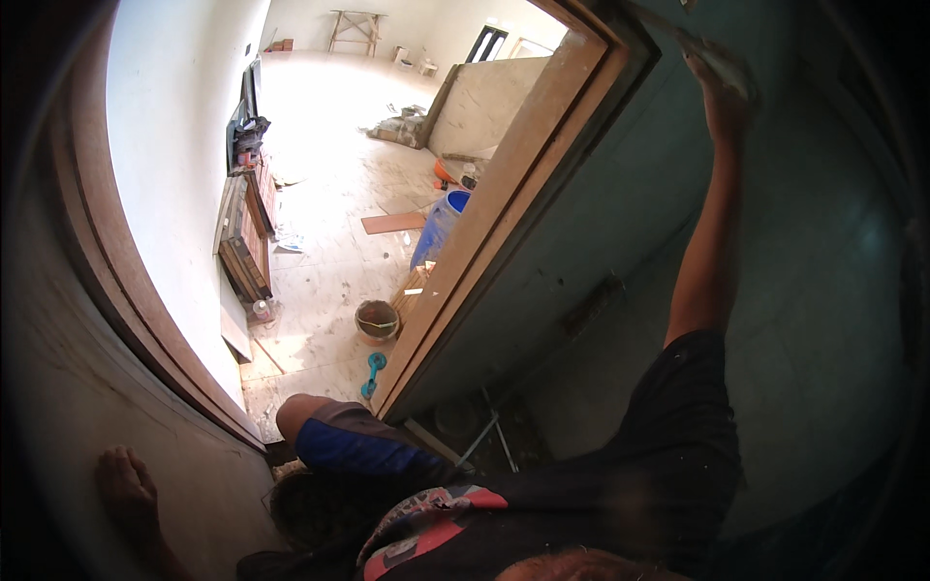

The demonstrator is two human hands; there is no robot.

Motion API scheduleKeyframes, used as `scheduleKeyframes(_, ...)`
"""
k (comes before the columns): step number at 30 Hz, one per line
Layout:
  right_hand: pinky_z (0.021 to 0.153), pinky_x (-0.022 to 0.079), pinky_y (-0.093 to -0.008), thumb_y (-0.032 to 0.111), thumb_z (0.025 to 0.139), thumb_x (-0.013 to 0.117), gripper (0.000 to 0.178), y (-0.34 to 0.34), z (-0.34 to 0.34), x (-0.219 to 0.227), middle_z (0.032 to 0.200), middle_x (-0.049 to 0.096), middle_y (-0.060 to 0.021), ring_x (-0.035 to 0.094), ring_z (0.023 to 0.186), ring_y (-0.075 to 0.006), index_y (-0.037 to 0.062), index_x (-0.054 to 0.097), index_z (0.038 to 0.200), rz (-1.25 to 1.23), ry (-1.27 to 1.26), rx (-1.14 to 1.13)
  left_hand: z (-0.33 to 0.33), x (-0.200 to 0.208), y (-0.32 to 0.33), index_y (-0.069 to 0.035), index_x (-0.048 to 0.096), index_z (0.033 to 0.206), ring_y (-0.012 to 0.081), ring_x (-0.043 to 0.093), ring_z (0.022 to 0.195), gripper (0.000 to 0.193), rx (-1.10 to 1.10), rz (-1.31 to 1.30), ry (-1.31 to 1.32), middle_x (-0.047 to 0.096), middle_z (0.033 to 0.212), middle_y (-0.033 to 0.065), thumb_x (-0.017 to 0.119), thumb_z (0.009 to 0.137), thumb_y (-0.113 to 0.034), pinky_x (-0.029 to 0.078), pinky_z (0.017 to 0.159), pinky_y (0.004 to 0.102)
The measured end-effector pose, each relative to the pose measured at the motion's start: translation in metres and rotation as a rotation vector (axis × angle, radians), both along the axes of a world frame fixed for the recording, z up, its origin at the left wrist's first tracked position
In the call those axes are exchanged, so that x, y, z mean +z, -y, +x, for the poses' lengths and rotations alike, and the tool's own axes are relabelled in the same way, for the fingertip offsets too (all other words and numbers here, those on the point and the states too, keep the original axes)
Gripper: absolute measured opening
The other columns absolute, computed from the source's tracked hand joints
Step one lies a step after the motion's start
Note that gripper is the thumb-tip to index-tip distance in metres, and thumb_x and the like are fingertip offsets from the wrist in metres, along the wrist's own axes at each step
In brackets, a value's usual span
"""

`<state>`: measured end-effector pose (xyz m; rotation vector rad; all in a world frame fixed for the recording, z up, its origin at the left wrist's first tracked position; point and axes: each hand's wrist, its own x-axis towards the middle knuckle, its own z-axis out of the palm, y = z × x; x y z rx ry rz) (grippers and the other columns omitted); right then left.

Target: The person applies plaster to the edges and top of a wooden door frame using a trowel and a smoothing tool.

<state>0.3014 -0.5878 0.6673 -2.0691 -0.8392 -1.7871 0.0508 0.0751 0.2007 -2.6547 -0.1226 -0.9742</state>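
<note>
My right arm is stretched up at the upper right, and my right hand (725, 85) is at the dim plastered wall (620, 194) beside the top of the wooden door frame (523, 203). Its fingers are closed round a thin, flat, greyish tool (668, 26), whose kind I cannot make out in the blur and shade. Low on the left, my left hand (128, 484) rests against the pale wall (208, 484), fingers slightly bent and nothing visible in them. A dark bucket (310, 508) is below me, partly hidden by my leg.
Through the doorway lie a bucket (376, 321), a turquoise tool (374, 374), a blue drum (441, 228) and a brown board (393, 223). Stacked panels (244, 237) lean on the left wall. A wooden trestle (356, 32) stands far back. Crossed metal bars (496, 421) are beside my leg.
</note>
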Motion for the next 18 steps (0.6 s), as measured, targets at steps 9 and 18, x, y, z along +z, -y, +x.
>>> scheduleKeyframes(9,0.082,0.058,-0.0292,0.006,0.085,0.073,0.023,-0.05,-0.002,-0.005,0.111,0.068,-0.0047,0.068,0.097,-0.0168,0.0139,0.073,0.106,-0.378,0.232,-0.097,0.003,-0.002,-0.001,0.004,0.055,0.097,0.0334,0.06,0.088,0.01,-0.025,0.014,0.042,0.057,0.094,0.0185,0.052,0.097,-0.005,0.05,0.08,0.0422)
scheduleKeyframes(18,0.071,0.057,-0.0297,-0.002,0.073,0.079,0.026,-0.104,-0.002,-0.007,0.09,0.071,-0.0077,0.068,0.082,-0.0179,0.0027,0.069,0.096,-0.335,0.222,0.033,0.0,-0.011,-0.003,0.006,0.058,0.102,0.0382,0.062,0.099,0.015,0.063,-0.097,-0.069,0.062,0.103,0.0245,0.053,0.098,-0.008,0.051,0.09,0.0453)
